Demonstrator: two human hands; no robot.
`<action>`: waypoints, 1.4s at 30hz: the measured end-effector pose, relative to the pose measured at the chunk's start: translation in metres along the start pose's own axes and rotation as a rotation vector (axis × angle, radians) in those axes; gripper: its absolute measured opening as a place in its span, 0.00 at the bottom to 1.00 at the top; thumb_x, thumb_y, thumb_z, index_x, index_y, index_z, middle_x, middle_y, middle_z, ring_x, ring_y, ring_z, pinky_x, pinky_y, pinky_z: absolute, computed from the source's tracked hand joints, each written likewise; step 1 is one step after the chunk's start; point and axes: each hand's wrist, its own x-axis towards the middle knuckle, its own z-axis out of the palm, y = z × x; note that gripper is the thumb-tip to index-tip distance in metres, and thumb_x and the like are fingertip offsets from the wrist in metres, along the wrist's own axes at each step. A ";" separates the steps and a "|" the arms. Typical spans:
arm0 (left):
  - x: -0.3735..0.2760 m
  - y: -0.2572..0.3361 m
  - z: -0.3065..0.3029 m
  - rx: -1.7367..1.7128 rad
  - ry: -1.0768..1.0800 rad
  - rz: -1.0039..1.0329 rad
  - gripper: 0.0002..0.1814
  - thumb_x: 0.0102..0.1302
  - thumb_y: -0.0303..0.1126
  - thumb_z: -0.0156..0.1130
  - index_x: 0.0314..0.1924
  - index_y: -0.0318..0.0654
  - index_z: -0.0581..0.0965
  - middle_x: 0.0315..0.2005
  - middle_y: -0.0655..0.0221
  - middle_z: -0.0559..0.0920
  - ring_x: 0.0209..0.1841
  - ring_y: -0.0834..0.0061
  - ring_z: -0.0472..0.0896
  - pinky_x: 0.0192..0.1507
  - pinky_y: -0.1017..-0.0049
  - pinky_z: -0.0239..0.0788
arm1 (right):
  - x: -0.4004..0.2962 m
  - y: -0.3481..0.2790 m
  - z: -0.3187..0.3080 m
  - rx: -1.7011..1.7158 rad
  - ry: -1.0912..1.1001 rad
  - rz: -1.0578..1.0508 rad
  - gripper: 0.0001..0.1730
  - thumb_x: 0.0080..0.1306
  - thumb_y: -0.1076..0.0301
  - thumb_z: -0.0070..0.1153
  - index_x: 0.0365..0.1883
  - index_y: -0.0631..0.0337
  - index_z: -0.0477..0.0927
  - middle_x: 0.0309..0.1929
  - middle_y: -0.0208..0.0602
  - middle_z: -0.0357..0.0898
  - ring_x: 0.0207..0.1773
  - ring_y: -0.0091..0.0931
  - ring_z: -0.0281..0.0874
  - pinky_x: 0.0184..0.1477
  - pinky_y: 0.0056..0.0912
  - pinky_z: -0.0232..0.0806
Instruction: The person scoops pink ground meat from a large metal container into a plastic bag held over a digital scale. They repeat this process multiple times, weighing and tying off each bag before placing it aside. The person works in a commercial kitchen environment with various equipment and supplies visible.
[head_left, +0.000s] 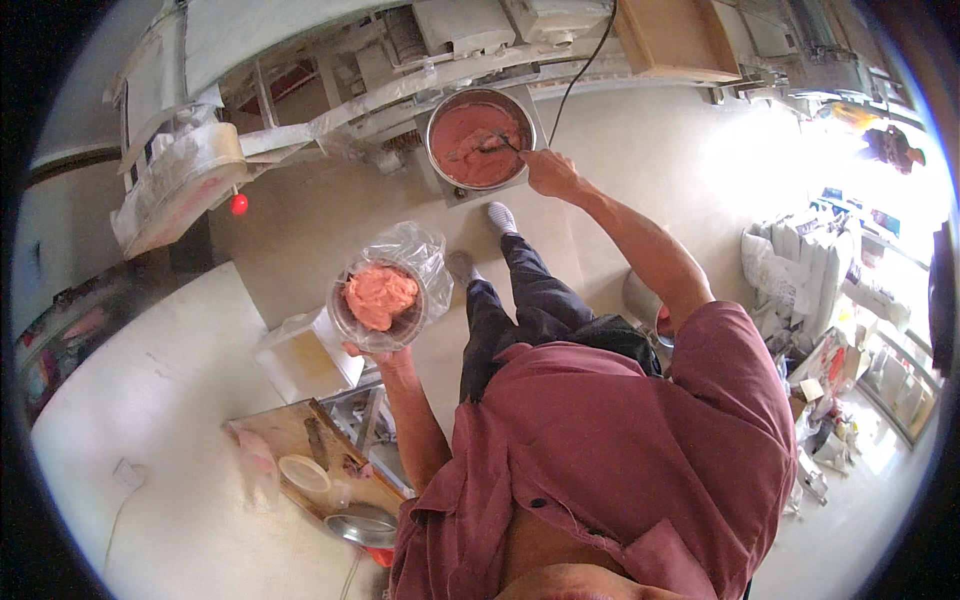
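My left hand (382, 355) holds up a round container (414, 330) lined with a clear plastic bag (431, 259). A mound of pink paste (381, 295) lies in the container. At the top centre, a large round metal pot (430, 142) stands on a flat square base, with more reddish-pink paste (472, 169) inside. My right hand (553, 174) is at the pot's right rim, closed on the handle of a utensil (506, 141) whose far end is in the paste. The utensil's type cannot be told.
A wooden table (300, 427) at lower left bears a round lid (304, 473) and a metal bowl (364, 528). A white box (307, 358) stands nearby. Machinery with a red knob (238, 204) is at upper left. Stacked white sacks (802, 255) stand right. A black cable (581, 71) hangs by the pot.
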 end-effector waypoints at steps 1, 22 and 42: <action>-0.002 -0.002 -0.001 0.009 0.003 0.003 0.62 0.40 0.53 0.86 0.75 0.52 0.65 0.77 0.63 0.60 0.77 0.50 0.58 0.77 0.40 0.50 | 0.009 0.006 0.006 -0.088 -0.057 0.016 0.20 0.66 0.66 0.51 0.56 0.57 0.81 0.46 0.54 0.86 0.51 0.51 0.85 0.51 0.58 0.77; -0.033 -0.014 -0.055 0.057 0.034 0.063 0.63 0.47 0.61 0.80 0.78 0.49 0.58 0.76 0.62 0.62 0.75 0.49 0.61 0.75 0.40 0.55 | 0.096 -0.004 0.101 -0.288 -0.512 -0.037 0.05 0.51 0.75 0.62 0.21 0.66 0.87 0.25 0.41 0.87 0.28 0.40 0.87 0.33 0.42 0.81; -0.027 -0.047 -0.032 -0.021 0.189 0.010 0.65 0.41 0.53 0.81 0.78 0.44 0.58 0.75 0.58 0.62 0.75 0.48 0.61 0.77 0.44 0.54 | 0.179 0.070 0.156 0.718 -0.931 -0.418 0.12 0.65 0.65 0.56 0.22 0.51 0.71 0.16 0.22 0.60 0.15 0.20 0.58 0.13 0.32 0.48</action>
